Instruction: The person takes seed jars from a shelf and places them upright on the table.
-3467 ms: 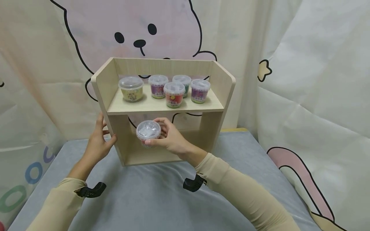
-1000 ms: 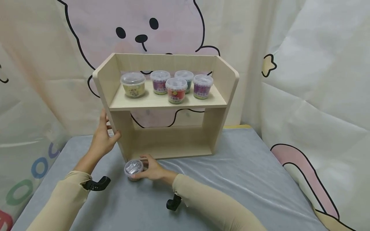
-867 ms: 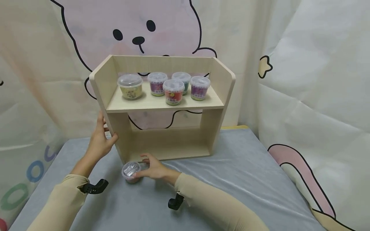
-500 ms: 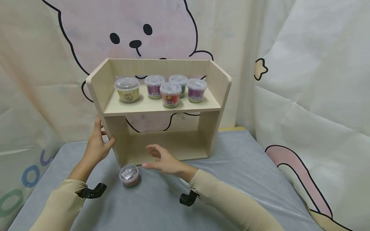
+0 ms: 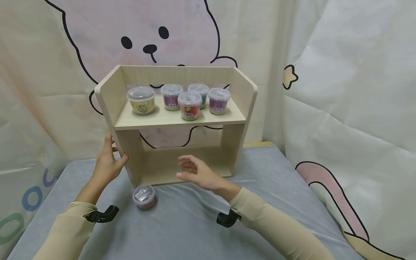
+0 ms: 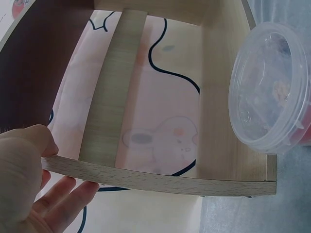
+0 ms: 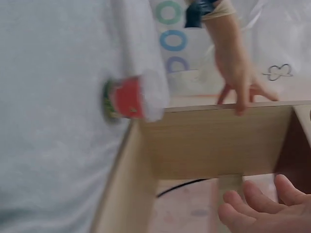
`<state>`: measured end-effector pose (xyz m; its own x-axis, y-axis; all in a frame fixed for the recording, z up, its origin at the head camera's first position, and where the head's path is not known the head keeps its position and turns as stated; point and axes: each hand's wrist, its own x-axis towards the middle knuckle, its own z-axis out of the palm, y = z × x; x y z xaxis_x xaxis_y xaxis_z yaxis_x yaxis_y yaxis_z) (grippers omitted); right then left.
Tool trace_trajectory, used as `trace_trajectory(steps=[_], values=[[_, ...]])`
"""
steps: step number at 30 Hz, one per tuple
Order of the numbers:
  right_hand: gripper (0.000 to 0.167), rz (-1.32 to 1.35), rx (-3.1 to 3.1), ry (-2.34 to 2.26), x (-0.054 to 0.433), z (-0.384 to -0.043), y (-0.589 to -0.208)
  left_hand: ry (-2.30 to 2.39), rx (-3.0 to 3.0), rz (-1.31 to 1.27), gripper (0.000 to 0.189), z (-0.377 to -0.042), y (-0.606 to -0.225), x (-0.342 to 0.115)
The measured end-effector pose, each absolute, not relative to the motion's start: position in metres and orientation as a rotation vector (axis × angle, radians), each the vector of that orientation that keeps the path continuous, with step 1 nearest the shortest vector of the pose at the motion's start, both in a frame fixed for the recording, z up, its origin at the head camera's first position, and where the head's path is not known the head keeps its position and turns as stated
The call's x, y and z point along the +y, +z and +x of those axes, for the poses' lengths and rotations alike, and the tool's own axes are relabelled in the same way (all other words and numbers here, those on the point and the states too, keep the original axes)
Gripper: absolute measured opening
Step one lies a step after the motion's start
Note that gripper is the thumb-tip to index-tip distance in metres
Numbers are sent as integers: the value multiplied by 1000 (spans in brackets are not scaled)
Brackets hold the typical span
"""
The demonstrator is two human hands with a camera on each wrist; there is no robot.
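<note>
Pale wood shelf (image 5: 159,120), 2 levels, upright on gray cloth (image 5: 182,231), L side gripped by left hand (image 5: 108,164). Tub (image 5: 144,197) w/ clear lid on, red side, green base, stands upright just in front of shelf's btm L corner, apart from right hand (image 5: 203,175).

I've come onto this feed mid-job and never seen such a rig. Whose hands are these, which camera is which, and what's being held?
No robot here: these are a person's two bare hands. The wide picture comes from a camera on the head, looking forward and down; the two closer ones come from wrist cameras, each watching that hand's work.

On the blue-grey cloth stand a wooden shelf and, by its front left corner, one lidded cup. Five more lidded tubs sit on the upper board.

The left hand grips the shelf's left side panel. The right hand hovers in front of the lower compartment, holding nothing.
</note>
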<state>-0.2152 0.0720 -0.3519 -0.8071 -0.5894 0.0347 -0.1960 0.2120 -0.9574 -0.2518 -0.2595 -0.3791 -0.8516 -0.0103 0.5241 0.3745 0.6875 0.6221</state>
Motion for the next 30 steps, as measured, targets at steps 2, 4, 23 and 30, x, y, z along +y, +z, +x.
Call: trace_trajectory(steps=[2,4,23,30], values=[[55,-747,2146,-1647,77,-215,-344,-1038,-2404,-285,99,-252,-379,-260],[54,-754,2145,-1669,82,-216,-334,-1039,-2403,-290,98,-252,-380,-260],[60,-721,2255,-1919,119,-244,-242,-1036,-2386,-336,96,-253,-378,-262],[68,-660,2163,-1964,116,-260,-225,-1045,-2388,-337,90,-253,-379,-261]])
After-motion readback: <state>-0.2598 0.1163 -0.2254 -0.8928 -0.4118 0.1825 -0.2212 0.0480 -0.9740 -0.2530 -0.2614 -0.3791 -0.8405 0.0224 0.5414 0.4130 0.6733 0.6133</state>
